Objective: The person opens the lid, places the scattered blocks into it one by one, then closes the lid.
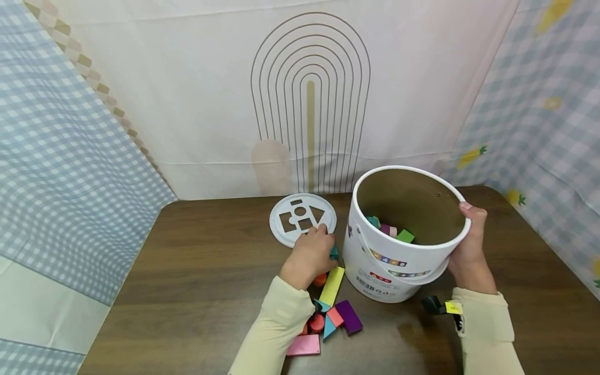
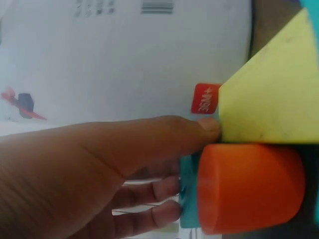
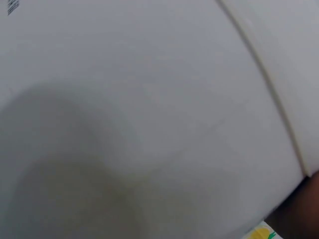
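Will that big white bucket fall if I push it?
The white bucket might tip if pushed up high, since it's tall, but the blocks inside probably steady it. If it fell, its round sides could make it roll.

White bucket [image 1: 372, 268], red label [image 2: 205, 98] reading "36M+" in my left-wrist feed, barcode [image 1: 368, 285] low on its wall, coloured bands [image 1: 390, 259] bearing characters too small for me to read, yellow tag [image 1: 452, 308] beside the right sleeve [image 1: 487, 324], marks illegible to me

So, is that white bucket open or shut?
Open: the white bucket is uncovered, with blocks showing inside. A round white disc with cut-outs, apparently its lid, lies on the table.
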`<action>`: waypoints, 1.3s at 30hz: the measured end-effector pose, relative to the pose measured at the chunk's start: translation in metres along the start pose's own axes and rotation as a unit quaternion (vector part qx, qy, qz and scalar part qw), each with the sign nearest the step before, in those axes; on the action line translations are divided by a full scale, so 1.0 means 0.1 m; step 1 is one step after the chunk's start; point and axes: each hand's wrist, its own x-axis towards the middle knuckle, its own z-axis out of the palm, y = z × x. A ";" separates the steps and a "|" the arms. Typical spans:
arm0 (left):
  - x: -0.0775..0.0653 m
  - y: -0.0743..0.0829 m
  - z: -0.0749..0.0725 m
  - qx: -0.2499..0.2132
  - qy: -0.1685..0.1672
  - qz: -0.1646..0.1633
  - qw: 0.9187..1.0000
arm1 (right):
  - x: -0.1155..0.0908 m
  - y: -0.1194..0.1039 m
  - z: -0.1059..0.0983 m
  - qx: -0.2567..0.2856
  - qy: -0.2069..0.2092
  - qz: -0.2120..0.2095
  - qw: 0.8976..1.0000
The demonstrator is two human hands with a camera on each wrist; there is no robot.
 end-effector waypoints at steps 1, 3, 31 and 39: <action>0.00 0.01 0.01 -0.002 0.003 -0.007 1.000 | 0.00 0.00 0.00 -0.001 0.002 0.001 1.000; 0.00 0.02 0.02 -0.013 0.005 -0.017 1.000 | 0.00 0.00 0.00 -0.004 0.005 0.005 1.000; -0.25 -0.06 -0.60 -0.299 0.260 0.041 0.917 | -0.01 -0.03 -0.05 -0.001 -0.005 0.003 1.000; -0.20 0.31 -0.73 -0.296 0.365 0.253 0.846 | -0.01 0.01 -0.01 0.012 -0.012 0.006 1.000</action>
